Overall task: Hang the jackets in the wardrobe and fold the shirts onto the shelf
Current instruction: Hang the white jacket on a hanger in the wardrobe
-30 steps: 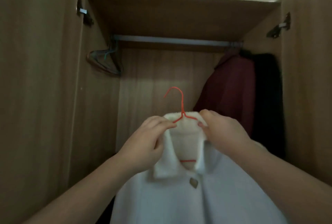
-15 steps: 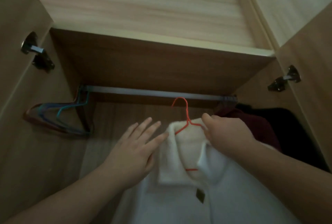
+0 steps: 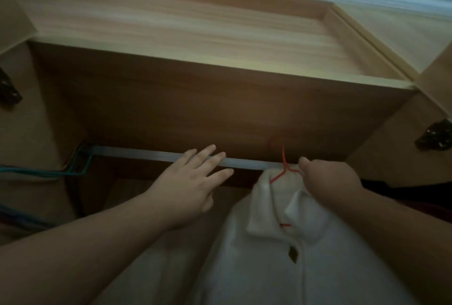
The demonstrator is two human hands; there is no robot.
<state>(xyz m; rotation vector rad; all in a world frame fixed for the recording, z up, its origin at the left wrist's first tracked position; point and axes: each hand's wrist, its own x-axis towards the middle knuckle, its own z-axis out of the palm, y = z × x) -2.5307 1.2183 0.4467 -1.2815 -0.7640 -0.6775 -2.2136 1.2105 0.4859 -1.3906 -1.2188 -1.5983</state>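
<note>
A white jacket hangs on a red wire hanger just in front of the wardrobe's metal rail. The hanger's hook rises above the rail, blurred against the dark underside of the shelf. My right hand grips the hanger and the jacket's collar at the shoulder. My left hand is free, fingers straight and spread, reaching toward the rail to the left of the jacket. The wooden shelf above the rail is bare.
Several empty wire hangers, teal and blue, hang at the rail's left end. Dark garments hang at the right behind my right arm. Door hinges sit on both side panels.
The jacket and hanger rose to the rail, the hook now above it. My left hand let go of the collar, opened and moved up toward the rail. My view tilted upward.
</note>
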